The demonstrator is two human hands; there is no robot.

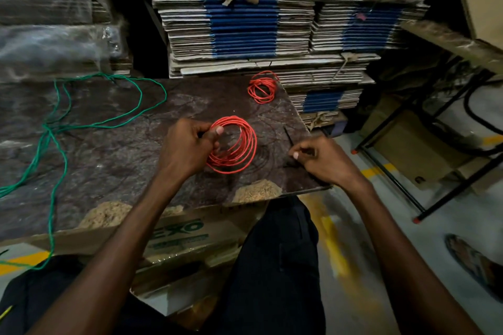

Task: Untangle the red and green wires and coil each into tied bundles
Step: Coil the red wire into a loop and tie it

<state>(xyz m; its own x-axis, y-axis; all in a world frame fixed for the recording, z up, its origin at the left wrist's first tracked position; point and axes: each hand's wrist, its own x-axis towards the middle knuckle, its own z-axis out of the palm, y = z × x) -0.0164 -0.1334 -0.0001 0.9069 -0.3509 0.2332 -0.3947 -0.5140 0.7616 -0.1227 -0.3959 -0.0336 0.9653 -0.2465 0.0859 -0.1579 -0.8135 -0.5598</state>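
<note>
Right now my left hand [187, 144] grips the red coil [234, 144] upright near the board's [122, 149] right edge, thumb over the loops. My right hand [318, 156] pinches a thin dark strip [289, 136], probably a tie. So I judge the tying step: it must wrap the loops next. A second red coil [262, 87] sits at the far right corner. Green wire [95, 106] sprawls loose leftward, running off the near edge. Motion blur hides the strip's ends.

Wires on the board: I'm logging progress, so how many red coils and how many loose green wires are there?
Red coils: 2, one held by the left hand, one lying at the far edge.
Loose green wire tangles: 1; strand count unclear.
Total: 3
</note>
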